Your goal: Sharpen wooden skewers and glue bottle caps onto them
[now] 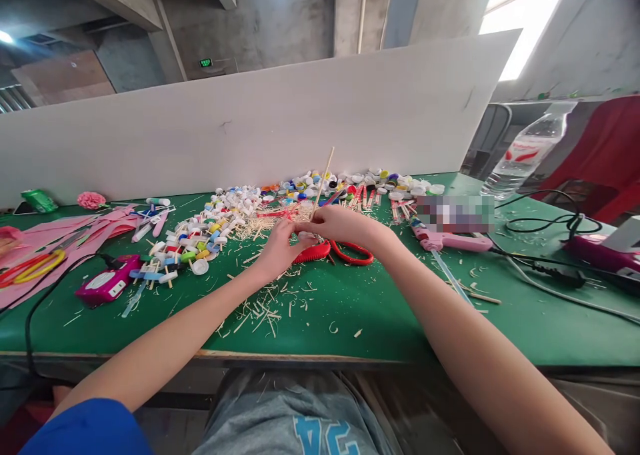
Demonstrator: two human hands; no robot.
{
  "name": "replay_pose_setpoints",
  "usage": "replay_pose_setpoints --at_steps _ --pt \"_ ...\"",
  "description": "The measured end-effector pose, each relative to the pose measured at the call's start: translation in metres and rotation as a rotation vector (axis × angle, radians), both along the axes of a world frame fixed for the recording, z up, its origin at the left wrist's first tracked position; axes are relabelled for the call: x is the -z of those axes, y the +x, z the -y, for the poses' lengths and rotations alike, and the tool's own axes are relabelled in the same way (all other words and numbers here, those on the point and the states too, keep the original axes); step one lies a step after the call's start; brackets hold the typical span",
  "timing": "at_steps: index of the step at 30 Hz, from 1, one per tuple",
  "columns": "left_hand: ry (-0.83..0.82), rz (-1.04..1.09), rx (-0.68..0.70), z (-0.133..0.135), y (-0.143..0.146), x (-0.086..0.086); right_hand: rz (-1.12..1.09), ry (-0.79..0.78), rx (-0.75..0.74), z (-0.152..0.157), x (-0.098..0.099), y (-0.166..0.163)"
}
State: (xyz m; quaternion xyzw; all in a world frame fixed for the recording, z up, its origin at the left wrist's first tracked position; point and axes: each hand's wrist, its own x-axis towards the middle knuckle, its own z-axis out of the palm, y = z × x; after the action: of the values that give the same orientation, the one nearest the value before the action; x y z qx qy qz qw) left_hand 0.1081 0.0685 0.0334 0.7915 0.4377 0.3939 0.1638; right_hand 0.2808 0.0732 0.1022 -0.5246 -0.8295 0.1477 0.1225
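My left hand (278, 247) and my right hand (341, 224) meet at the middle of the green table (380, 308). Both pinch the lower end of a thin wooden stick (323, 182) that points up and away from me. A small white piece sits at the fingertips; I cannot tell exactly what it is. Red-handled scissors (340, 252) lie on the table right under my hands.
Bottle caps (350, 183) are heaped at the back, stick-and-cap pieces (185, 245) at left, wood shavings (260, 308) near me. A pink glue gun (107, 286) lies left, another pink glue gun (453, 240) right with cables. A water bottle (525, 152) stands far right. A white board (250, 122) walls the back.
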Motion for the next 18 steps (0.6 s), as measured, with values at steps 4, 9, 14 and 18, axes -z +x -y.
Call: replay_pose_setpoints --at_steps 4,9,14,18 --pt "0.006 0.026 -0.001 -0.002 0.001 0.003 -0.126 0.065 0.037 0.0 -0.002 0.001" --pt "0.033 0.002 0.026 0.001 0.001 0.001 0.006 -0.029 -0.034 0.001 -0.003 -0.004" --pt "0.037 -0.005 0.016 0.002 0.0 0.0 0.1 -0.018 -0.068 0.003 -0.004 -0.005" --pt "0.028 0.036 0.016 -0.001 -0.001 0.001 0.021 0.042 0.008 0.011 -0.008 -0.008"
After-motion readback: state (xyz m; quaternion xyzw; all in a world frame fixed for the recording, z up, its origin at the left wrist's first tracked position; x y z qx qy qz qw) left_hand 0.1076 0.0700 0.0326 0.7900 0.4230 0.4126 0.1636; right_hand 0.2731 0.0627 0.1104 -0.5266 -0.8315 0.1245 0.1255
